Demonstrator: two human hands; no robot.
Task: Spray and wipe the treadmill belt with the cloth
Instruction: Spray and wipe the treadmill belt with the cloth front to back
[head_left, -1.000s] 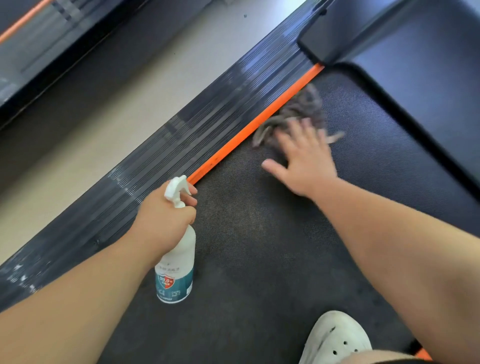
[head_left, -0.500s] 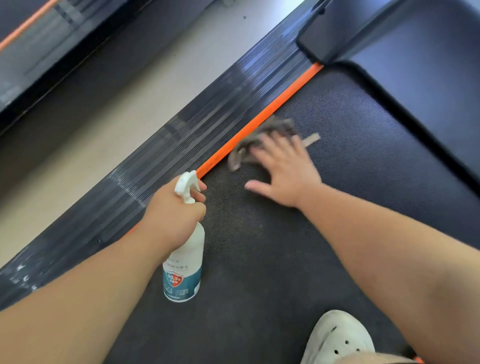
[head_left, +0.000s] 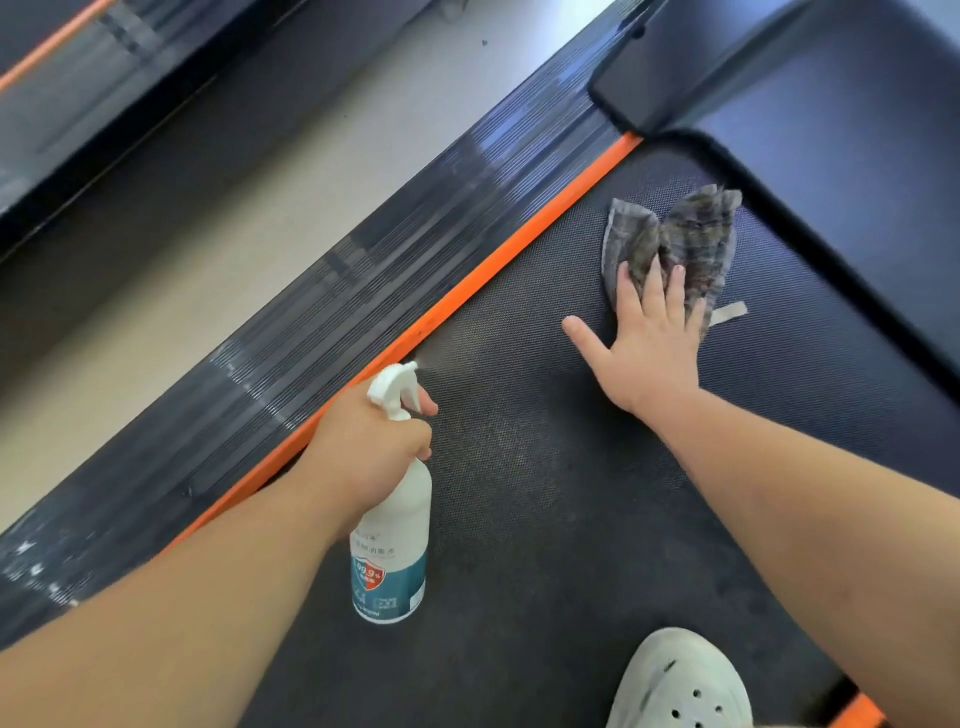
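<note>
Pale floor (head_left: 218, 249) runs along the left of a treadmill, whose ribbed dark side rail (head_left: 363, 291) and orange strip (head_left: 498, 260) border the black belt (head_left: 545, 493) that fills most of the view. On the belt's far part, just beside the dark motor cover (head_left: 857, 156), lies a grey cloth (head_left: 680, 239), crumpled and partly spread. The right hand (head_left: 649, 343) lies flat and open, fingers on the near edge of the cloth, thumb stretched out to the left over bare belt; its grip is wide, pressing rather than clasping. The left hand (head_left: 369, 447) is closed around the neck of a white spray bottle (head_left: 395, 519) with a teal label, one finger on the trigger. The bottle stands roughly upright over the belt near the orange strip, nozzle aimed toward the far end, with a faint mist just in front of it. A pale clog (head_left: 680, 680) rests on the belt at the bottom edge
</note>
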